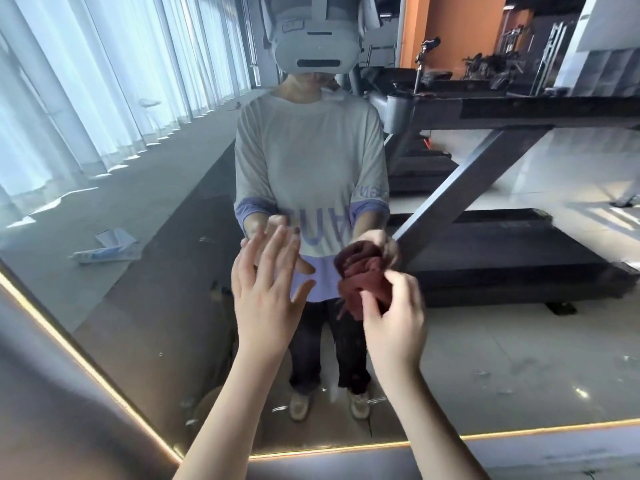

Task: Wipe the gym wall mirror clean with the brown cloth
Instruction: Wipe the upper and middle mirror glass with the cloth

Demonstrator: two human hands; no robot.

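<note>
While bunched up at frame centre, brown cloth (363, 284) sits pinched in right hand (393, 323), fingers curled round it, up against wall mirror (145, 299). Left hand (268, 289) flat, fingers straight and spread, holding nothing. Treadmill (512, 140) reflected upper right.

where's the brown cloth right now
In the head view the brown cloth is bunched in the right hand, right of centre before the mirror, beside the open left hand.

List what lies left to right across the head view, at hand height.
Reflected white papers on the floor → open left hand → bunched brown cloth, pinched by the right hand → reflected dark treadmill.
</note>
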